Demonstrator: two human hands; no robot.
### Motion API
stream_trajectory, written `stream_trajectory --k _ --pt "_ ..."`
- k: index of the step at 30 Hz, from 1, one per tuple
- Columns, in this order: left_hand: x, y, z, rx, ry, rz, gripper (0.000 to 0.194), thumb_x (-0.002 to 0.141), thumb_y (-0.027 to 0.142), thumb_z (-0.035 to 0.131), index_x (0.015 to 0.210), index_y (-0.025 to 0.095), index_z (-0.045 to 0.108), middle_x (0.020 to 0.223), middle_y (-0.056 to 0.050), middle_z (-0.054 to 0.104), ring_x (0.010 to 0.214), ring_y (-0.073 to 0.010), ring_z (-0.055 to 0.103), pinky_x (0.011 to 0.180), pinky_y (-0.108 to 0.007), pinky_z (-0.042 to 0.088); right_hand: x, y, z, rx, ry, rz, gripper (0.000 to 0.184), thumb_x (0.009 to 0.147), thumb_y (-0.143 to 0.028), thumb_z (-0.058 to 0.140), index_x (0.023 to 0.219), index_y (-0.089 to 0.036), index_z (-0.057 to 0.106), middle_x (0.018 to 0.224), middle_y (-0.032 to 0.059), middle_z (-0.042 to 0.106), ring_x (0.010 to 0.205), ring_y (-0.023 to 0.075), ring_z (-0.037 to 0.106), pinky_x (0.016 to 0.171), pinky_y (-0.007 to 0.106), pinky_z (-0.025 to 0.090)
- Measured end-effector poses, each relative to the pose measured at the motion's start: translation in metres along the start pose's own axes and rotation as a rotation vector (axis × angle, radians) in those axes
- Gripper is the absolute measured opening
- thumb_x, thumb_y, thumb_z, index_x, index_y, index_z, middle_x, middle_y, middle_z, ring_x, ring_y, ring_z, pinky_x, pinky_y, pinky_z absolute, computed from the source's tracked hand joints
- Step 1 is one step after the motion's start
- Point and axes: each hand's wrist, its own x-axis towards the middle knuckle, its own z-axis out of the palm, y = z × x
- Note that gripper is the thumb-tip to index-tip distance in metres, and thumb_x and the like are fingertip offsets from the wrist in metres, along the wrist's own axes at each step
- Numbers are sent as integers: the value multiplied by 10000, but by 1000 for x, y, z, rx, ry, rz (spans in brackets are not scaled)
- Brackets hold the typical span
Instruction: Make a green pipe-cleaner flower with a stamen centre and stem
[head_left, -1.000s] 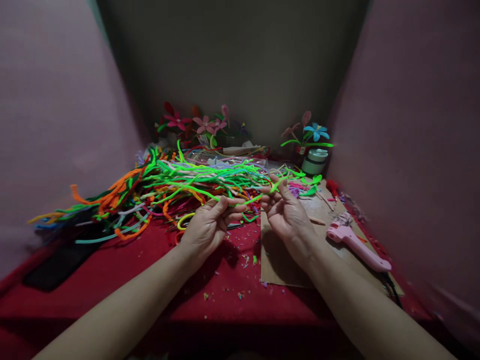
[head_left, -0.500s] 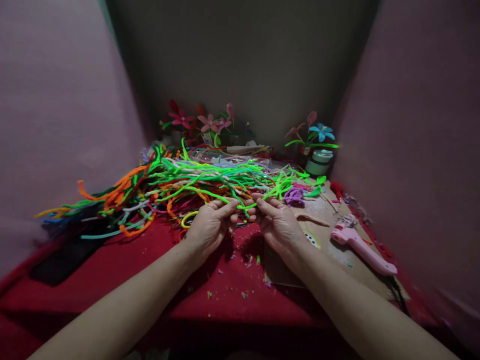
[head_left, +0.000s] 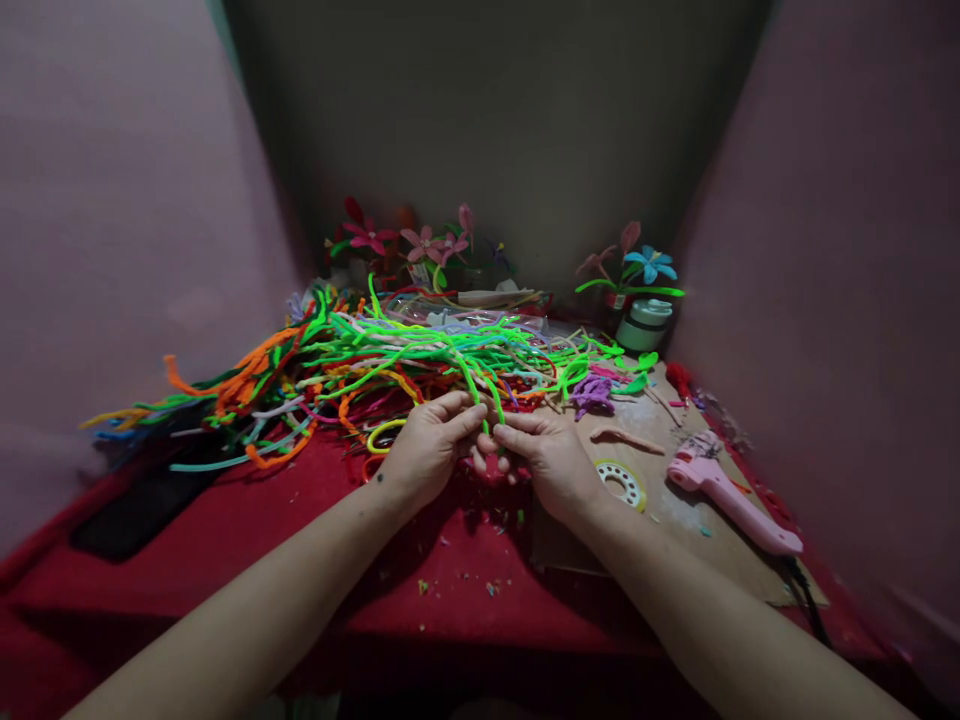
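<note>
My left hand and my right hand are close together above the red cloth. Between their thumbs and fingers they pinch a bright green pipe cleaner. It is bent, with two lengths rising side by side towards the pile; its lower bend is partly hidden by the fingers. Just beyond the hands lies a large heap of pipe cleaners, mostly green, with orange, white and red ones. Scissors with a yellow handle rest beside my left hand, partly covered.
On the right, a cardboard sheet carries a pink glue gun, a white disc with holes and a purple fuzzy piece. A lidded jar and fuzzy flowers stand behind. A flat black object lies left.
My right hand has come down and left, towards my left hand. The green pipe cleaner, earlier stretched between the hands, is now bent with two lengths upward. The white disc has come into view.
</note>
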Motion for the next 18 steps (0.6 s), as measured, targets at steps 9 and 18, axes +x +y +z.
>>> stream_trajectory --k 9,18 --pt "3 -2 -6 44 -9 19 172 716 193 662 869 117 646 608 -9 633 460 -89 570 391 -166 462 2 3 -1 -3 102 -30 173 726 -282 628 769 -117 654 564 -5 587 386 54 461 344 162 320" --pt "1 -3 -4 110 -15 -42 150 733 255 650 756 108 634 523 -9 600 415 -95 554 359 -167 439 2 9 -1 -13 88 -4 161 711 -278 630 704 -119 611 557 4 596 386 65 473 315 156 314"
